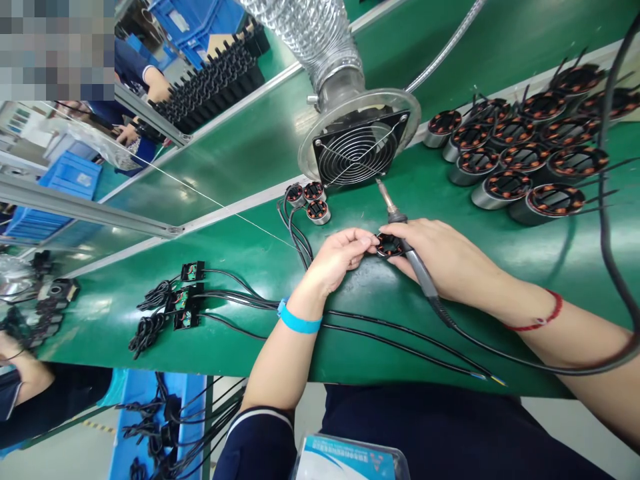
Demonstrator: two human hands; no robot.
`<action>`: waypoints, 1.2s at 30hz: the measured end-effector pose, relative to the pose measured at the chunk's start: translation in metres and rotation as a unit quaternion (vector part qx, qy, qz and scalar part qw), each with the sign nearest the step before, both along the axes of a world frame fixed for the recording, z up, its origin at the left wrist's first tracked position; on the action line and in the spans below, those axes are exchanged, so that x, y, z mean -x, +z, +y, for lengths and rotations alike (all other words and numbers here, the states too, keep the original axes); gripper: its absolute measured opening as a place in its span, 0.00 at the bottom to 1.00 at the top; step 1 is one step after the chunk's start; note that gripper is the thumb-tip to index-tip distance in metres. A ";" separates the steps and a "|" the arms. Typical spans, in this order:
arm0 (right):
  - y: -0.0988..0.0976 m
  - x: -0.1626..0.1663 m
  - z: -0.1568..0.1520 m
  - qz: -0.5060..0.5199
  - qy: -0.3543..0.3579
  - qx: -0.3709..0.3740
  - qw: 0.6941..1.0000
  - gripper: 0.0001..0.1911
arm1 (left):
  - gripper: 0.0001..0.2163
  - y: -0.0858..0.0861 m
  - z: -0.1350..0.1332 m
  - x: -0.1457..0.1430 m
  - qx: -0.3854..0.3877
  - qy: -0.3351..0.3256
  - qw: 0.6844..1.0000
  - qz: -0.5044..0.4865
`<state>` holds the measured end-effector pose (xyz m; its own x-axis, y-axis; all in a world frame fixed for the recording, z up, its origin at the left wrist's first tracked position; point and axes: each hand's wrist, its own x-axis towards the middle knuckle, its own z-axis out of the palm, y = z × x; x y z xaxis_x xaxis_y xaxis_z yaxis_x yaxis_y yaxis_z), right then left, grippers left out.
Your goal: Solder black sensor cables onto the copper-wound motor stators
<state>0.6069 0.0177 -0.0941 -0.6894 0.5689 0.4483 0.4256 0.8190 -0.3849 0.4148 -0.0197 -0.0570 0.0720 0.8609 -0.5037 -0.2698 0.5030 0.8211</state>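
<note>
My right hand [443, 257] is wrapped round a soldering iron [423, 272], its bare metal tip pointing up and away toward the fan. The same hand's thumb and fingers also steady a small round motor stator [389, 245] with dark windings. At the stator's left edge, my left hand [341, 257] pinches with thumb and forefinger; whether a thin wire lies between them is too small to tell. Beyond my left hand stand three small motors [318, 212] with copper windings and black leads.
A fume extractor fan [357, 150] stands just beyond my hands. Several metal-cased motors [547, 203] crowd the right. Left lie black boxes with green circuit boards [186, 319] and coiled cables. Cables [400, 340] cross the green bench [280, 363]. A blue bin [117, 427] sits below; co-workers are at left.
</note>
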 end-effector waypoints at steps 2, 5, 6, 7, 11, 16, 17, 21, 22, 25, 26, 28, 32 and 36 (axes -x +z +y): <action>0.000 0.000 0.000 0.002 -0.011 0.000 1.000 0.17 | 0.04 0.000 -0.002 -0.001 -0.009 -0.010 1.000 0.009; 0.001 -0.001 -0.001 -0.006 -0.021 0.024 0.999 0.19 | 0.08 0.003 -0.006 -0.002 0.003 -0.033 0.997 0.069; 0.001 -0.001 -0.001 -0.008 -0.023 0.032 0.999 0.19 | 0.11 0.003 -0.007 -0.002 0.008 -0.049 0.994 0.094; 0.001 -0.001 -0.001 -0.009 -0.025 0.038 0.999 0.19 | 0.13 0.004 -0.008 -0.002 0.011 -0.070 0.991 0.114; 0.001 -0.001 -0.001 -0.010 -0.022 0.032 0.999 0.19 | 0.08 0.005 -0.007 0.001 0.002 -0.127 0.986 0.106; -0.002 -0.003 0.003 -0.008 -0.026 0.044 0.999 0.20 | 0.03 0.000 -0.004 0.004 -0.016 -0.123 0.988 0.089; -0.003 -0.005 0.005 -0.002 -0.034 0.049 0.998 0.20 | 0.04 0.000 -0.004 0.004 -0.020 -0.120 0.987 0.109; -0.001 -0.017 0.018 0.015 -0.043 0.095 0.994 0.25 | 0.02 0.006 -0.015 -0.002 -0.080 -0.176 0.947 0.256; 0.001 -0.020 0.021 0.020 -0.040 0.111 0.993 0.26 | 0.01 0.009 -0.020 -0.007 -0.108 -0.230 0.920 0.300; 0.007 -0.026 0.026 0.050 -0.055 0.136 0.988 0.27 | 0.08 0.019 -0.035 -0.027 -0.169 -0.426 0.785 0.417; 0.010 -0.026 0.026 0.062 -0.067 0.137 0.986 0.26 | 0.08 0.022 -0.039 -0.034 -0.178 -0.476 0.738 0.445; 0.015 -0.025 0.023 0.087 -0.087 0.132 0.984 0.23 | 0.07 0.025 -0.046 -0.046 -0.186 -0.535 0.672 0.477; 0.025 -0.023 0.017 0.130 -0.114 0.129 0.976 0.20 | 0.09 0.021 -0.053 -0.056 -0.222 -0.539 0.649 0.489; 0.033 -0.025 0.015 0.166 -0.118 0.114 0.972 0.15 | 0.05 0.017 -0.052 -0.057 -0.229 -0.512 0.672 0.483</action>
